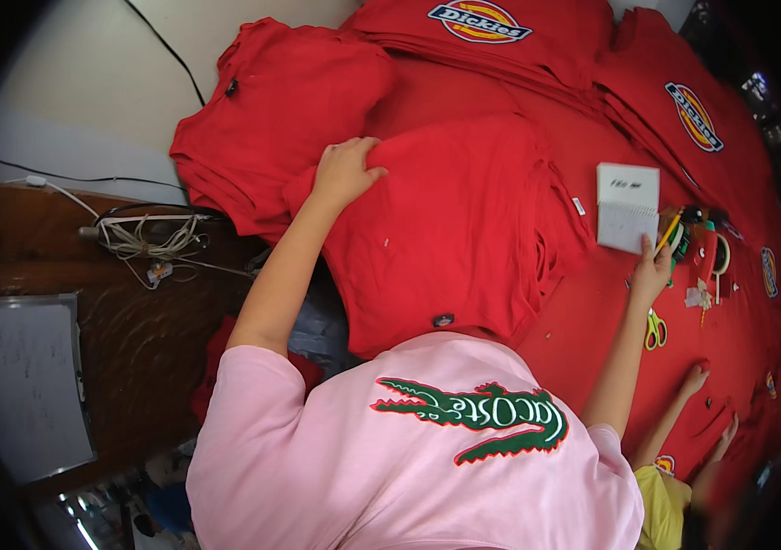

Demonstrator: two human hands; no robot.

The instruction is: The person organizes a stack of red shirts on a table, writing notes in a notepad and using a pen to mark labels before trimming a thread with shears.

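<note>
Your left hand (346, 170) lies at about eleven o'clock from your chest, fingers curled down onto the near left corner of the red shirt (450, 229) spread in front of you. The fingertips pinch a fold of the cloth at its edge; the palm is pressed flat on it. That shirt sits at twelve o'clock, on top of a stack of the same red cloth, with a small dark tag at its near hem.

Your right hand (651, 273) reaches out to about two o'clock. It holds a yellow pencil (668, 232) between thumb and fingers, closed around the shaft, the tip pointing up toward the white notepad (627, 206), which lies just beyond the hand on the red cloth. Just right of the hand stands a cluster of tape rolls (706, 247), and just below it lie scissors with green-yellow handles (654, 330).

At ten o'clock, a second pile of folded red shirts (271, 128) hangs over the table edge. At twelve to one o'clock, further stacks of red shirts with oval printed badges (693, 115) lie face up. At nine o'clock, a coiled white cable (143, 240) rests on a dark wooden surface (143, 330).

At four o'clock another person's hands (711, 403) rest on the red cloth, apart from yours.
</note>
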